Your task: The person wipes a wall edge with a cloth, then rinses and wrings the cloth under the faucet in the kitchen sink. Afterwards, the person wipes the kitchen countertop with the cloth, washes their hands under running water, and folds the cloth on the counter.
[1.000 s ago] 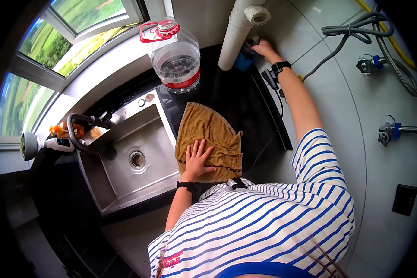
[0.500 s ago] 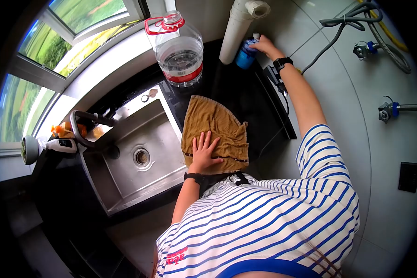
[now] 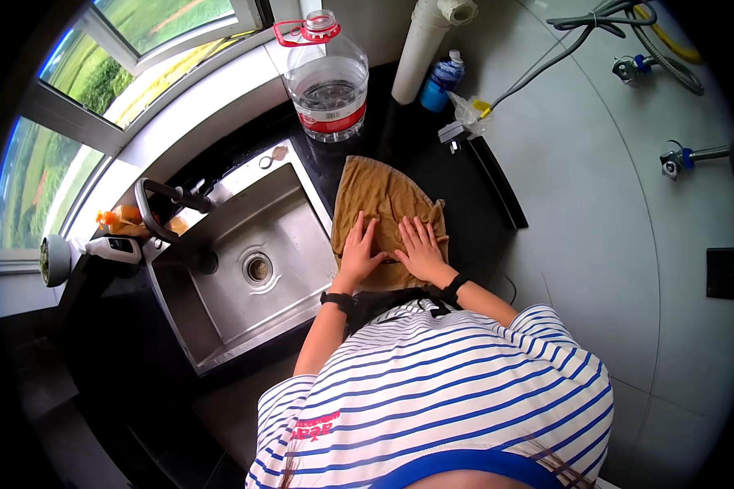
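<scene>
A person's hands lie on a brown cloth (image 3: 387, 189) spread over a black surface (image 3: 483, 191), just right of a steel sink (image 3: 228, 301). The left hand (image 3: 360, 251) and right hand (image 3: 421, 251) are both open, palms down, fingers spread, gripping nothing. Half a second ago the right hand was out at a blue bottle (image 3: 442, 81) near a white pipe (image 3: 417, 55); it has let go and come back, leaving the bottle by the pipe and both hands sharing the cloth. A large clear jug (image 3: 326, 85) stands beyond the sink. The palms and whatever lies beneath the cloth are hidden; its near edge is partly covered. The bottle's label is too small to read, orange items (image 3: 122, 218) left of the sink are unclear, and the view's corners fall into darkness
</scene>
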A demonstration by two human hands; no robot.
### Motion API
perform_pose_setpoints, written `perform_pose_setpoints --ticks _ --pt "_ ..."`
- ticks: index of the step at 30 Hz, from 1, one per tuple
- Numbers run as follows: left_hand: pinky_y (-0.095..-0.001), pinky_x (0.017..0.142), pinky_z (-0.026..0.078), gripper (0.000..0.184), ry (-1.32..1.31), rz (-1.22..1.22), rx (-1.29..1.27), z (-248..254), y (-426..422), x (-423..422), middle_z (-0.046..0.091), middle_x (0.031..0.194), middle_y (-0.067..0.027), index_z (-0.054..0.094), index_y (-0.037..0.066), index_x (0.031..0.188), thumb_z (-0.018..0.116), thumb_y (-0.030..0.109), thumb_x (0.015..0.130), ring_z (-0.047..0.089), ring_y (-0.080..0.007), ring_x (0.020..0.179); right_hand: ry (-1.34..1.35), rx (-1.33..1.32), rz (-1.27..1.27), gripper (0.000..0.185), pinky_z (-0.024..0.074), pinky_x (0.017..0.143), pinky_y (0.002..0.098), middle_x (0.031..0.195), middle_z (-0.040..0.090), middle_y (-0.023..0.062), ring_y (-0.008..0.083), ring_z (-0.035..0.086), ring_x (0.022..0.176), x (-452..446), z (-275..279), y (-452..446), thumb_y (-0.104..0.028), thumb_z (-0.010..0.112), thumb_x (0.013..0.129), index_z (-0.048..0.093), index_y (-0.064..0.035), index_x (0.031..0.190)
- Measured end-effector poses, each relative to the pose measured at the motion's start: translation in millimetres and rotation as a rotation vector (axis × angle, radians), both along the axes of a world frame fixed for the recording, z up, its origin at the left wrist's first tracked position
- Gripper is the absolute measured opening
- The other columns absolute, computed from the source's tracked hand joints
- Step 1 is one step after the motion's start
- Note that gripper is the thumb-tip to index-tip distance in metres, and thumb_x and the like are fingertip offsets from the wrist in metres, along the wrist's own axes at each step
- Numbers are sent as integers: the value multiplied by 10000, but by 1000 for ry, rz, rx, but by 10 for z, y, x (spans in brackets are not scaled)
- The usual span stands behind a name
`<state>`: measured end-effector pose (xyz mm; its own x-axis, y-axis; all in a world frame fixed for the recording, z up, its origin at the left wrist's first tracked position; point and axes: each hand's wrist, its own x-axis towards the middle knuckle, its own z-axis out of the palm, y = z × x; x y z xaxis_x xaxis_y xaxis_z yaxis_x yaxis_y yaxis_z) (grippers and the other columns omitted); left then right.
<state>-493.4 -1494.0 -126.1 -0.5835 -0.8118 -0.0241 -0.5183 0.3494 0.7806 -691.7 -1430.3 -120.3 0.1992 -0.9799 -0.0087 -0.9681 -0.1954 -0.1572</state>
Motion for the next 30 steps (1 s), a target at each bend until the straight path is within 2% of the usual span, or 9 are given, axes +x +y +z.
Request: perform_pose_setpoints --ticks 2,3,4,7,9,15,22,26,30 --pt "-477 1128 223 873 22 119 -58 34 42 29 137 1551 -183 289 91 1463 755 225 737 220 -384 1396 67 42 -21 699 68 1160 488 1560 171 88 298 110 1442 59 20 182 -444 442 953 209 -59 1488" --pt "-464 1131 221 865 -53 90 -165 9 60 30 147 1547 -194 277 53 1462 732 296 767 196 -372 1409 64 48 -15 699 68 1160 488 1560 171 88 298 110 1442 36 10 172 -444 442 953 209 -59 1488" --pt "-464 1131 221 865 -58 90 -162 -53 62 20 147 1547 -194 277 53 1462 732 296 767 196 -372 1409 -3 112 -10 701 59 1155 498 1567 143 87 308 85 1445 -13 1 135 -451 444 953 196 -79 1493" --pt "-464 1141 179 831 -335 65 -424 -250 50 -63 176 1541 -202 290 74 1468 605 501 829 152 -346 1434 -58 276 -7 721 32 1148 511 1580 77 77 313 22 1451 -119 38 -38 -495 443 943 172 -133 1505" --pt "-469 1138 178 825 -363 78 -437 -304 8 -126 186 1538 -201 295 77 1467 597 507 831 163 -344 1430 -59 411 -9 785 -20 1139 518 1590 -20 55 299 -71 1452 -253 -12 -247 -591 447 907 141 -199 1515" --pt "-478 1059 285 815 -437 147 -492 -367 -482 -441 229 1540 -137 300 125 1474 584 523 822 292 -296 1375 -50 354 -90 833 -26 1142 516 1592 -8 33 287 -80 1454 -561 -123 -1010 -662 438 878 148 -214 1517" --pt "-487 1038 308 810 -509 51 -394 -360 -1292 -733 199 1553 -104 255 167 1489 558 530 831 272 -262 1383 30 453 -106 929 -49 1135 532 1592 -33 55 314 -117 1447 -796 -126 -1977 -728 452 821 166 -180 1515" --pt "-474 1020 332 729 -363 61 -532 -556 -1731 -859 291 1509 -117 357 161 1441 549 529 841 312 -274 1363 42 371 -92 909 -44 1133 543 1592 -19 56 305 -101 1452 -873 -128 -2408 -718 465 811 222 -181 1503" --pt "-464 1031 324 658 -445 45 -544 -492 -1986 -948 353 1476 -114 423 158 1403 517 525 865 357 -266 1332 41 339 -105 883 -32 1134 545 1591 18 54 300 -65 1456 -909 -136 -2636 -706 472 811 259 -182 1489"
